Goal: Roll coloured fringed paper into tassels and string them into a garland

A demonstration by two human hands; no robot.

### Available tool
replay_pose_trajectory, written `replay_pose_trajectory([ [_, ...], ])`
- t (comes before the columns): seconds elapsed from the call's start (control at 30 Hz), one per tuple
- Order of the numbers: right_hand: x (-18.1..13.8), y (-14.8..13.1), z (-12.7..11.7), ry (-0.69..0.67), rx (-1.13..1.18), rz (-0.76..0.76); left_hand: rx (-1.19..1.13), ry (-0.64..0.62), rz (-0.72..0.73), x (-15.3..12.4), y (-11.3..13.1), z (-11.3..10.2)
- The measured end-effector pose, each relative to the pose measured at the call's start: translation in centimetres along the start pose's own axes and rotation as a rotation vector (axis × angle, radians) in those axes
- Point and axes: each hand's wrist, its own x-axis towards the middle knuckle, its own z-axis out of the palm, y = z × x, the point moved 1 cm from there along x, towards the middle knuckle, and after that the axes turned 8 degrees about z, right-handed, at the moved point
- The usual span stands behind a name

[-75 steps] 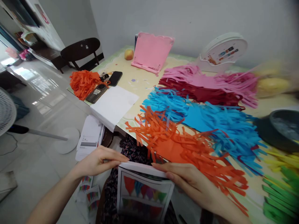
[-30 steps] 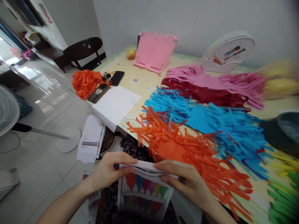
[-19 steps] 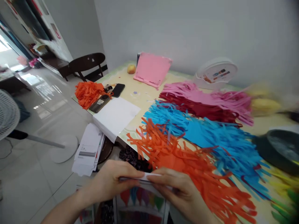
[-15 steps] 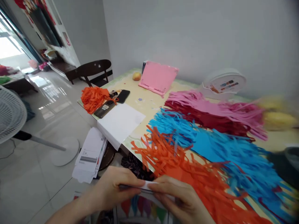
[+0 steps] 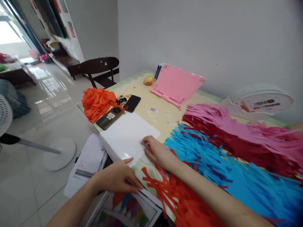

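A picture of colourful bunting [image 5: 127,205] with a dark border is below the table's front edge. My left hand [image 5: 120,176] has its fingers closed over the picture's upper edge, with the thumb sticking out toward the white sheet. The white sheet [image 5: 123,132] lies on the table corner and bends down over the front edge. My right hand [image 5: 156,151] reaches across to the sheet's right side, its fingers curled together on it; the fingertips are partly hidden. Under my right forearm spreads orange fringed paper [image 5: 189,195], beside blue fringed paper [image 5: 208,160].
Pink fringed paper [image 5: 224,119] and dark red fringed paper [image 5: 217,142] lie farther back. Around the sheet are a phone [image 5: 132,103], a gold-brown phone [image 5: 110,117] and an orange paper bundle [image 5: 99,102]. A pink board [image 5: 177,83], a fruit [image 5: 148,80] and a white holder [image 5: 248,110] stand behind.
Both hands were together at the picture's top edge. The right hand has let go and moved up to the white sheet. The left hand stays on the picture; the view has shifted.
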Motion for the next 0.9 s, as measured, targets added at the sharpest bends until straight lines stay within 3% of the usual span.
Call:
replay_pose_trajectory([
  [0.2,-0.2,0.1,1.6,0.069,-0.02,-0.159,-0.072,0.007,0.014,0.2,-2.3,0.6],
  [0.6,0.5,-2.0,3.4,0.017,0.048,-0.126,-0.086,-0.017,-0.012,0.5,-2.7,0.6],
  [0.7,0.0,-1.8,3.8,-0.012,-0.002,-0.183,-0.094,-0.018,-0.003,0.5,-2.8,0.7],
  [0.8,0.4,-0.8,3.3,-0.029,-0.017,-0.201,-0.079,-0.014,0.0,0.5,-2.9,0.9],
  [0.9,2.4,0.4,2.0,0.028,0.024,-0.102,-0.056,-0.011,-0.011,0.5,-3.0,1.1],
])
